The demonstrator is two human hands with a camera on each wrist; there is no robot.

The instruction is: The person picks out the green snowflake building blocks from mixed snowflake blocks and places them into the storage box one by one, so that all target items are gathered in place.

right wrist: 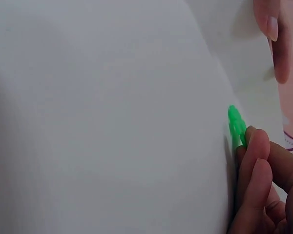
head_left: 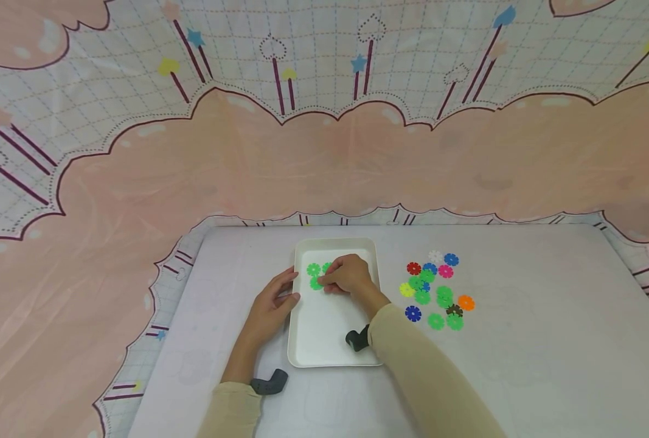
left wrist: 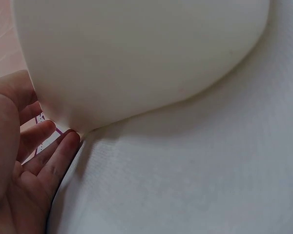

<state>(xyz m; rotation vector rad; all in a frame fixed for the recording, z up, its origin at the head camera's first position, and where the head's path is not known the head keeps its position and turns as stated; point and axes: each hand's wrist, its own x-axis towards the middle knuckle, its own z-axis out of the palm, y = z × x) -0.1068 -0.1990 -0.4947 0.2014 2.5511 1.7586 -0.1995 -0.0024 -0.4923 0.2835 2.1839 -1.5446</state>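
A white tray [head_left: 335,328] lies on the table with several green snowflake discs [head_left: 313,269] near its far left part. My right hand [head_left: 351,277] reaches over the tray and pinches a green snowflake disc [right wrist: 237,124] between thumb and fingers; part of that disc is hidden by the fingers. On the tray's left side, my left hand [head_left: 272,307] touches the rim with its fingers and thumb. The left wrist view shows the fingertips [left wrist: 71,139] against the tray's outer edge.
To the right of the tray lies a loose scatter of snowflake discs, among them green, an orange one [head_left: 466,303], a red one [head_left: 414,268], a pink one [head_left: 446,271] and a dark blue one [head_left: 413,313]. A cake-patterned cloth [head_left: 357,164] hangs behind the white table [head_left: 548,340].
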